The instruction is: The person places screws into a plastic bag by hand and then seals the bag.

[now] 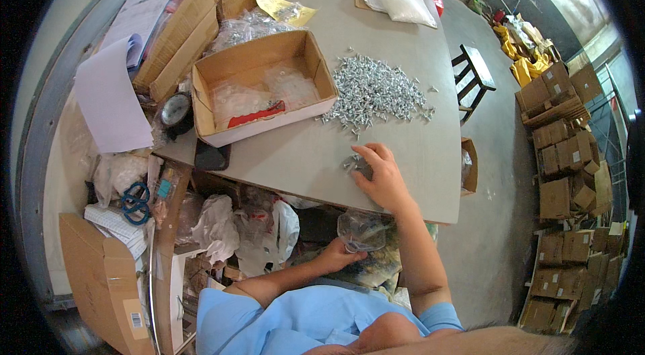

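Light blue shirt cloth spreads along the lower edge, closest to the camera, with both bare forearms reaching out past it. Near the front of the grey table, the right hand hovers or rests over a few loose screws; thumb and forefinger stand apart, so the grasp is unclosed, and whether any metal touches the skin I cannot tell. Just beyond lies the large screw pile, beside the white-fronted cardboard box. Below the table's front edge, the left hand grips what looks like a clear plastic bag, fingers closed on its lower left part.

Each screw should be very light, hard and stiff, hardly fragile, yet smooth enough to slip or roll; a fingertip pinch just under the head seems the surest hold, while several are better gathered with curved fingers. Heaped together they probably weigh a good deal. As for the bag, I judge it thin, nearly weightless, slick and apt to fold, best held near its rim so that the mouth keeps its shape
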{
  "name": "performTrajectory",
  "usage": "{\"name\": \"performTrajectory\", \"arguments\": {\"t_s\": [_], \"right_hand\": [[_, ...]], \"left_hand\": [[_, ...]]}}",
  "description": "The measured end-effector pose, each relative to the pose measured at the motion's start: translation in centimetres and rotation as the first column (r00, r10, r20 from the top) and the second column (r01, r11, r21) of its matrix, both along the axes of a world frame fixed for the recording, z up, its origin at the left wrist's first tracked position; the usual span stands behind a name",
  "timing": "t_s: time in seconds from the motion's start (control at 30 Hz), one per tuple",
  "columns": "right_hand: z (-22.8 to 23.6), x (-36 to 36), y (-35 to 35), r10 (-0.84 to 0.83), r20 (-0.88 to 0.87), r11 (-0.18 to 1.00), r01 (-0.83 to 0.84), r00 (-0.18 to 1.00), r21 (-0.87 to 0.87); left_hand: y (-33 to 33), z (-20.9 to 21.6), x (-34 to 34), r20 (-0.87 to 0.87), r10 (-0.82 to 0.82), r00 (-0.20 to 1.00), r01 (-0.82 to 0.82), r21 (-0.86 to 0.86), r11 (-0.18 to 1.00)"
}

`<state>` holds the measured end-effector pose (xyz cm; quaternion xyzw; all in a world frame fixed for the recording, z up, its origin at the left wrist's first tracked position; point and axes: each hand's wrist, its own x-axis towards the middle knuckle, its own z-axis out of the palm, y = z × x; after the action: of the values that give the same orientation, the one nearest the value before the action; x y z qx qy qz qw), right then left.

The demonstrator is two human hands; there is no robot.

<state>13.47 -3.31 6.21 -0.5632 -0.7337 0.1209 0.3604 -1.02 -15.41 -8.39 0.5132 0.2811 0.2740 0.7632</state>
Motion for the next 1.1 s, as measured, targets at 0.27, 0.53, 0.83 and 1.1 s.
{"name": "performTrajectory", "arguments": {"t_s": [0.27,0.53,0.83,1.1], "right_hand": [[0.1,0.7,-2.0,0.133,0.062,0.951,-0.11,0.989,-0.289],[-0.9,2.9,1.0,-0.231,-0.035,0.961,0.222,0.972,-0.164],[-2.5,0.3,3.8,-0.133,0.077,0.99,0.137,0.988,-0.047],[-1.0,-2.5,1.2,-0.09,0.087,0.99,0.099,0.992,-0.101]], "left_hand": [[0.0,-0.8,-0.1,-0.054,-0.053,0.997,0.051,-0.042,0.998],[-0.2,-0.7,0.4,0.017,0.007,1.0,-0.007,-0.023,1.0],[0.0,0.1,-0.2,-0.055,-0.001,0.999,0.002,0.016,1.0],[-0.1,-2.1,-0.1,-0.001,-0.132,0.991,0.131,-0.095,0.987]]}}
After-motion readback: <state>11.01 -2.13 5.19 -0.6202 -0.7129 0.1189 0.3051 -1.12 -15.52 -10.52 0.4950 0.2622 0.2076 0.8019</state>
